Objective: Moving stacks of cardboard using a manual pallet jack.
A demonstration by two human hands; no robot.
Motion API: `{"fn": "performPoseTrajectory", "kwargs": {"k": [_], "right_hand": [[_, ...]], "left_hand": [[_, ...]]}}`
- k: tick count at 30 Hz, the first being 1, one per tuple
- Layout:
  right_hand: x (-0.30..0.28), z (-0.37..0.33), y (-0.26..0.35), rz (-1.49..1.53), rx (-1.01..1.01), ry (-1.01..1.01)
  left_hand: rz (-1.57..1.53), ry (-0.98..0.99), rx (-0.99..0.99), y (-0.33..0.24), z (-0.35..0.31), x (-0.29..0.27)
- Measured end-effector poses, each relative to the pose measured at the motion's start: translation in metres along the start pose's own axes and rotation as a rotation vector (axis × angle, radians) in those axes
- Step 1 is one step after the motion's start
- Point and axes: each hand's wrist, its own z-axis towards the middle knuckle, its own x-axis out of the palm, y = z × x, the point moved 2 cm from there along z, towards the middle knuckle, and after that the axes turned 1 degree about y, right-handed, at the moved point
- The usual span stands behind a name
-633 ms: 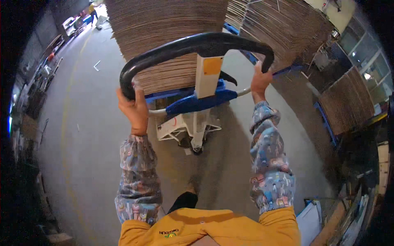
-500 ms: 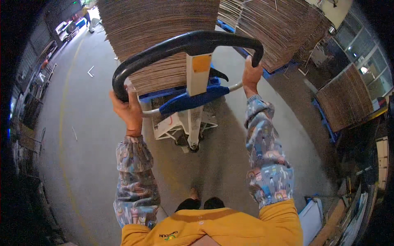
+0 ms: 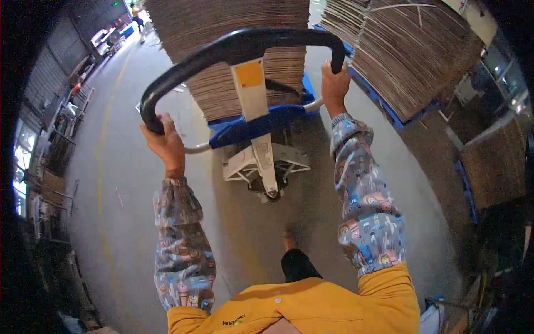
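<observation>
Both arms reach forward to the black looped handle (image 3: 245,45) of a pallet truck. My left hand (image 3: 166,146) is wrapped round the handle's lower left end, and my right hand (image 3: 335,88) grips its right end. Below the loop run a cream shaft (image 3: 260,153) and a blue crosspiece (image 3: 270,123) with pale side bars. The truck's cream base (image 3: 242,165) stands on the floor just ahead of my feet. Beyond it, a tall stack of flat brown cardboard (image 3: 194,72) rests on a blue pallet; the handle partly hides it.
More cardboard stacks (image 3: 409,55) stand on blue pallets to the right, with another stack (image 3: 495,161) nearer. Shelving and clutter (image 3: 55,189) line the left wall. A yellow line (image 3: 100,172) runs along the grey floor. A person (image 3: 137,16) stands far off at the upper left.
The handle has swung left and tilted further, my hands still on it. The right-hand stacks appear shifted rightward and nearer. One foot has stepped forward.
</observation>
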Motion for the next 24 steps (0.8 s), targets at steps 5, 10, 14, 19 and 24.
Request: {"fn": "performPoseTrajectory", "kwargs": {"k": [5, 10, 14, 19, 24], "right_hand": [[-0.018, -0.010, -0.001, -0.067, 0.029, 0.037], [-0.033, -0.043, 0.018, -0.095, 0.005, 0.027], [-0.020, -0.044, 0.023, -0.013, -0.087, 0.020], [0.044, -0.036, 0.039, 0.105, -0.146, 0.056], [0.074, -0.038, 0.023, 0.031, -0.099, 0.031]], "left_hand": [[0.003, 0.013, -0.032, 0.023, -0.021, -0.003], [0.005, -0.006, 0.045, 0.029, -0.029, -0.027], [0.056, -0.044, 0.133, 0.056, -0.018, -0.033], [0.061, -0.081, 0.110, 0.095, 0.042, -0.025], [-0.011, -0.065, 0.098, 0.116, 0.069, -0.025]]}}
